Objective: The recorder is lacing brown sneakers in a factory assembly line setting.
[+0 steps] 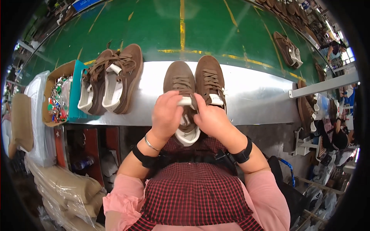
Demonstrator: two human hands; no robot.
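Two brown sneakers stand side by side in front of me, toes pointing away. My left hand [166, 115] is closed on the left side of the nearer-left brown sneaker [178, 73], at its tongue. From the other side my right hand [212, 120] grips the same sneaker at the upper end of its lacing, thumb and fingers bent. Between the hands shows the white lining of the tongue [185, 101]; the pale heel lining lies closest to my body. Beside my right hand stands the laced right sneaker [210, 75], apparently not held. My fingertips partly hide the lace ends.
Another pair of brown sneakers [122, 79] rests on the metal ledge [154, 73] at left, by a cardboard box [48, 92] of small coloured items. Beyond runs a green conveyor belt [154, 27] carrying more shoes [287, 50]. A metal bar [323, 85] juts in at right.
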